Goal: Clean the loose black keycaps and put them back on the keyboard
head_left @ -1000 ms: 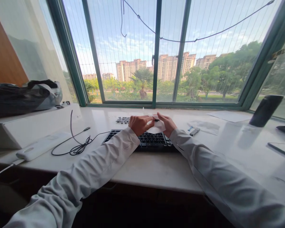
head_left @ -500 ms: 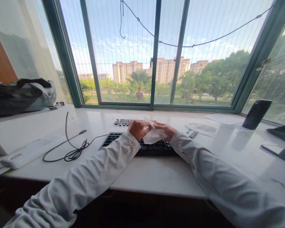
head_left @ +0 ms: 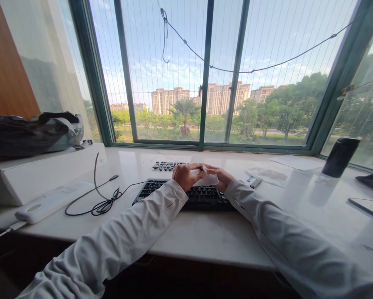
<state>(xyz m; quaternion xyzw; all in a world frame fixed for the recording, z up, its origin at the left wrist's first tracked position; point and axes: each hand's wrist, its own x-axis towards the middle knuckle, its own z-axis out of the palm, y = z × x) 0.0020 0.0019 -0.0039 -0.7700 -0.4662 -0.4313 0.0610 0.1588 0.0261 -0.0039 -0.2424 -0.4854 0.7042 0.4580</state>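
Above a black keyboard (head_left: 149, 189), my hands meet at the fingertips around a crumpled white tissue (head_left: 210, 178). My left hand (head_left: 184, 176) is closed, pinching a small black piece (head_left: 201, 168) that looks like a keycap. On the other side, my right hand (head_left: 223, 177) is closed on the tissue, which hangs below its fingers and wraps near the black piece. Behind the keyboard lie several loose black keycaps (head_left: 169, 166) in rows, partly hidden by my left hand. My hands and sleeves cover part of the keyboard.
A coiled black cable (head_left: 107, 203) and a white power strip (head_left: 49, 203) lie left, before a white box (head_left: 46, 170) bearing a dark bag (head_left: 33, 133). To the right are a small metallic tool (head_left: 256, 182), clear plastic (head_left: 269, 176), a black cylinder (head_left: 341, 158) and a phone (head_left: 366, 207).
The tissue is now bunched smaller between my hands, and a small black piece shows at my left fingertips. The whole view has shifted slightly, so everything sits lower in the picture.
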